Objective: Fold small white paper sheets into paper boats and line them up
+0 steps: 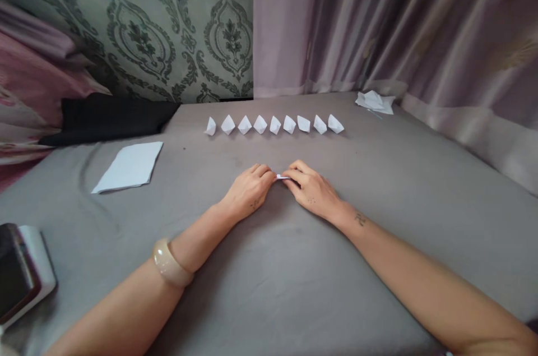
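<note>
Between my two hands is a small folded piece of white paper [282, 177], of which only a narrow strip shows. My left hand [251, 190] pinches its left end, and my right hand [311, 188] pinches the right end with thumb and fingers. Both hands are low over the grey sheet, and most of the paper is hidden behind the fingers. Beyond them stands a row of several small folded white paper shapes [260, 124], spaced side by side.
At the left lies a stack of white paper sheets [130, 166], with a dark cloth [113, 119] behind it. A phone-like dark device [17, 272] sits at the near left edge. More crumpled or folded paper [375, 101] rests at the far right by the curtain [344, 25].
</note>
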Tool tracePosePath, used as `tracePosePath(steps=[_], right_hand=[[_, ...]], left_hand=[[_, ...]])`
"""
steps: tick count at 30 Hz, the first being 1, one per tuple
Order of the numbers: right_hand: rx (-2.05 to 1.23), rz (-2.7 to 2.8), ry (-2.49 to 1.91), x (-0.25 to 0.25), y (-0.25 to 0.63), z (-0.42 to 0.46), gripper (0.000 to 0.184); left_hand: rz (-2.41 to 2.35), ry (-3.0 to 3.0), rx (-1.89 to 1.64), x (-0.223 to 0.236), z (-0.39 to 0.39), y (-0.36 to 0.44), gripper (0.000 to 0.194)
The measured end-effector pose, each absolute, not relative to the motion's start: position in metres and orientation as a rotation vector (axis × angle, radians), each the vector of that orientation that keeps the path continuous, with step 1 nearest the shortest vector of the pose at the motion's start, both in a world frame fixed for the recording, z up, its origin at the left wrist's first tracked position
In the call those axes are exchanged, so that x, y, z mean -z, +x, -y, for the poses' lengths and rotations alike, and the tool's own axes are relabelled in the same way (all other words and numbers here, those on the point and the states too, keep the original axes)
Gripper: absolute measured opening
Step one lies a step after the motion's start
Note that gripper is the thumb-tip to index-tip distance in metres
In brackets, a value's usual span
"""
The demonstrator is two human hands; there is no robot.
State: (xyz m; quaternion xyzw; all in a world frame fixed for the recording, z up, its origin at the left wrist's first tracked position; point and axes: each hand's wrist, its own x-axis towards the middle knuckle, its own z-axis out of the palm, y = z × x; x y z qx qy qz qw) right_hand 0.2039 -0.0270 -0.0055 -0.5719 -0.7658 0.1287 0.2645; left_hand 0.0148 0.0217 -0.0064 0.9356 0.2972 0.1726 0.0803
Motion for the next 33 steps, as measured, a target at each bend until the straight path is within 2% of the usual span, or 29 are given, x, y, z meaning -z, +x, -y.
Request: tracePosePath(steps=[4,8,12,20,26,33], right_hand=[[-0.573,1.841,-1.418,0.004,0.207,0.021,0.014],[-0.949,1.502,-1.374,-0.006,0.197,0.028,0.024],[-1.127,1.218,-1.297,-0.015,0.181,0.039,0.029],[-1.243,1.05,-1.283,-0.023,0.183,0.039,0.03],[-1.474,0.899,-1.171,-0.024,0.18,0.043,0.033],[-1.442,0.936,-1.19,-0.024,0.18,0.046,0.03]], left_hand=[[-0.944,2.397,-0.667,0.0,-0.018,0.017,0.029],[-1.005,1.817,-0.78,-0.003,-0.007,0.026,0.033],[-0.992,1.447,-0.951,-0.003,0.005,0.036,0.035],[-0.965,1.688,-0.88,-0.008,0.011,0.034,0.041],[-0.935,1.51,-1.013,-0.01,0.014,0.039,0.041],[-0.852,1.394,-0.947,-0.007,0.012,0.038,0.043]])
